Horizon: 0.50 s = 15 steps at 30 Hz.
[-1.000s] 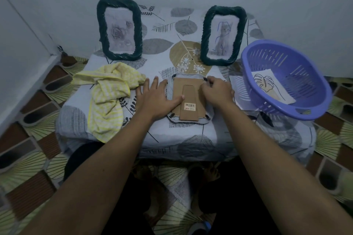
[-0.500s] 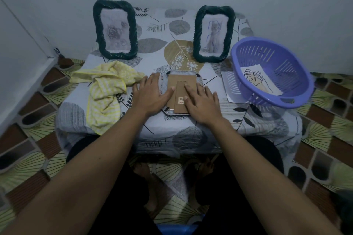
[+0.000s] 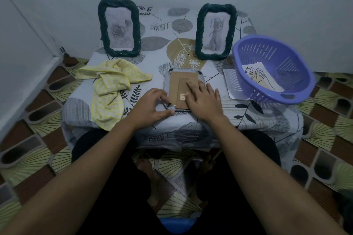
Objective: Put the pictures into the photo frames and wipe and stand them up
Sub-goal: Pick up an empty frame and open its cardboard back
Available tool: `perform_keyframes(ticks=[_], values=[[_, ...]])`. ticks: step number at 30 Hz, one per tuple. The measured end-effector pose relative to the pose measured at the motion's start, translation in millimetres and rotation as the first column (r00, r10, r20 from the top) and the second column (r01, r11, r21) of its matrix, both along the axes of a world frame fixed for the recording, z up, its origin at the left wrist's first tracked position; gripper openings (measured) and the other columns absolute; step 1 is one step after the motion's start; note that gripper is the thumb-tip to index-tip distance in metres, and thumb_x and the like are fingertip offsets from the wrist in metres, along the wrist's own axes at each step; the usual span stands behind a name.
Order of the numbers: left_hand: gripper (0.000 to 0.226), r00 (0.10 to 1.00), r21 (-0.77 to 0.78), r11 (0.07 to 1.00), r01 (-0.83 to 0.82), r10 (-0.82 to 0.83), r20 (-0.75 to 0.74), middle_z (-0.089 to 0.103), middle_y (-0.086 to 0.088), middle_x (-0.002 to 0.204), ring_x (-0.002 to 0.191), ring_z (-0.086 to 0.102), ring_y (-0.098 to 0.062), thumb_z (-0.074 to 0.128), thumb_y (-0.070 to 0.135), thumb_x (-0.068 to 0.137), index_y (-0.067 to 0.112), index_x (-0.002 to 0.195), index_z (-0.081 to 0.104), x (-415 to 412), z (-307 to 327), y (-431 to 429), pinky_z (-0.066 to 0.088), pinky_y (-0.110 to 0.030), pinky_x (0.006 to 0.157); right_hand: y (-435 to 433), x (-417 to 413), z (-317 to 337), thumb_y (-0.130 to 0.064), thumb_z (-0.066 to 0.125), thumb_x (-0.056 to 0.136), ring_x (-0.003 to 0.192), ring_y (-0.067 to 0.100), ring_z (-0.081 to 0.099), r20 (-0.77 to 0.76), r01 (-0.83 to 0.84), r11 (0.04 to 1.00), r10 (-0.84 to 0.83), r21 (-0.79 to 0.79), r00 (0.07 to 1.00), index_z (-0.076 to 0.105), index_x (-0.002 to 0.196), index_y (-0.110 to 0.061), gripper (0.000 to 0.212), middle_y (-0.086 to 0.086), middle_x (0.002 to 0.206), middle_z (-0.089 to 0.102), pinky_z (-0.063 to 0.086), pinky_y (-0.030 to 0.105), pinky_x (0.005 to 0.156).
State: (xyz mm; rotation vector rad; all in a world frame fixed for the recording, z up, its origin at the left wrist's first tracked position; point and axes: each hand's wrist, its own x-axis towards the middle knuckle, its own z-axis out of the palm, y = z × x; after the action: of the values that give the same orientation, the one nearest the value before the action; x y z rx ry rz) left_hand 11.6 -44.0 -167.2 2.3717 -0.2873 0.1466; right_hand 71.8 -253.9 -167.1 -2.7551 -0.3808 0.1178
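Observation:
A photo frame [image 3: 176, 82] lies face down in the middle of the low table, its brown cardboard back and stand showing. My right hand [image 3: 202, 99] presses flat on that back, fingers spread. My left hand [image 3: 152, 106] sits at the frame's near-left corner, fingertips pinching a small black clip there. Two dark green frames stand upright at the back: one with a rose picture [image 3: 119, 28], one with a cat picture [image 3: 215, 31]. A yellow cloth [image 3: 109, 89] lies crumpled at the left.
A purple plastic basket [image 3: 275, 66] stands tilted at the right, holding a leaf drawing [image 3: 260, 77]; a white sheet [image 3: 229, 80] lies under it. The table [image 3: 257, 118] carries a leaf-patterned cover. Walls close in behind and on the left. My legs are under the table.
My left hand slid from the frame's left edge down to its near-left corner clip. My right hand moved from the top right corner onto the cardboard back.

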Motion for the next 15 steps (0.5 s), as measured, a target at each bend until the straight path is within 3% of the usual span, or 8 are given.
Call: perform_keyframes(ticks=[3, 8, 11, 15], values=[[0.034, 1.000, -0.005, 1.000, -0.008, 0.008, 0.030, 0.060, -0.004, 0.113, 0.108, 0.057, -0.018, 0.084, 0.035, 0.077, 0.013, 0.097, 0.067, -0.4, -0.8, -1.3, 0.039, -0.023, 0.089, 0.1, 0.3, 0.2, -0.052, 0.027, 0.101, 0.153, 0.027, 0.008, 0.001, -0.001, 1.000, 0.001, -0.007, 1.000, 0.018, 0.155, -0.045, 0.055, 0.002, 0.167, 0.014, -0.002, 0.050, 0.122], [0.036, 0.999, 0.011, 1.000, 0.006, -0.006, 0.053, 0.058, 0.000, 0.114, 0.107, 0.056, -0.018, 0.072, 0.048, 0.079, 0.019, 0.098, 0.067, -3.5, -2.4, -2.3, 0.040, -0.026, 0.090, 0.1, 0.4, -0.7, -0.053, 0.027, 0.101, 0.153, 0.028, 0.008, 0.006, 0.002, 1.000, -0.002, -0.003, 1.000, 0.018, 0.155, -0.045, 0.055, 0.001, 0.166, 0.014, -0.001, 0.050, 0.122], [0.039, 0.998, 0.040, 0.999, 0.015, -0.018, 0.061, 0.054, 0.003, 0.114, 0.109, 0.055, -0.020, 0.064, 0.056, 0.081, 0.022, 0.098, 0.067, -3.4, -5.8, -1.8, 0.042, -0.032, 0.092, 0.3, 0.3, -0.8, -0.053, 0.027, 0.101, 0.153, 0.027, 0.009, 0.012, 0.003, 1.000, -0.003, -0.002, 1.000, 0.018, 0.155, -0.045, 0.055, 0.001, 0.166, 0.014, -0.001, 0.050, 0.122], [0.035, 0.993, 0.071, 0.996, 0.045, -0.052, 0.105, 0.054, 0.001, 0.112, 0.107, 0.052, -0.018, 0.060, 0.053, 0.085, 0.021, 0.095, 0.069, -2.3, -8.2, -2.4, 0.043, -0.042, 0.096, -0.3, 0.1, -0.7, -0.053, 0.027, 0.101, 0.153, 0.027, 0.009, 0.011, 0.001, 1.000, -0.001, -0.004, 1.000, 0.017, 0.155, -0.045, 0.055, 0.001, 0.166, 0.014, -0.001, 0.050, 0.122]])
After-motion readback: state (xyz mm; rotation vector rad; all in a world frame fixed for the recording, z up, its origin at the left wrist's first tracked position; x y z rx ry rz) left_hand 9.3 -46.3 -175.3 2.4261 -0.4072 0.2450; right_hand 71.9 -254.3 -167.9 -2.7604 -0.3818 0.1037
